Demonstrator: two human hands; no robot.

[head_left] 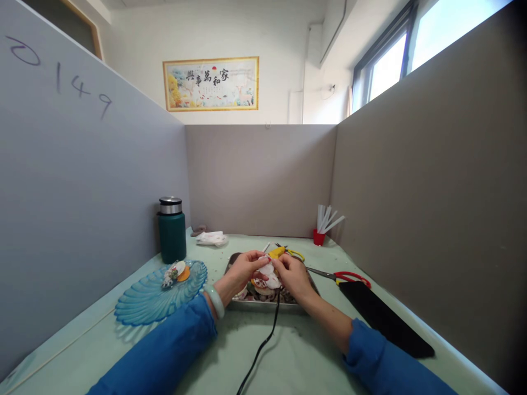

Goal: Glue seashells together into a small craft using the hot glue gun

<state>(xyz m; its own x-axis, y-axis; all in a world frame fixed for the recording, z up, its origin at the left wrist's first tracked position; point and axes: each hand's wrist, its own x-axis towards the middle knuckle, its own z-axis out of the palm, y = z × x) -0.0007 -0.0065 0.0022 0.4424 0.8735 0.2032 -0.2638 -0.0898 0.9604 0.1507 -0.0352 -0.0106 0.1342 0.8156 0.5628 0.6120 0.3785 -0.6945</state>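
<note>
My left hand and my right hand meet above a metal tray filled with several seashells. Both hands are closed on a white shell piece held between their fingertips. A yellow glue gun lies just behind my hands, and its black cord runs toward me across the table. I wear blue sleeves and a pale bangle on the left wrist.
A blue shell-shaped glass dish with a few shells sits at the left, beside a green thermos. Red-handled scissors and a black flat case lie at the right. A red cup of white sticks and a crumpled tissue stand at the back. Grey partitions wall three sides.
</note>
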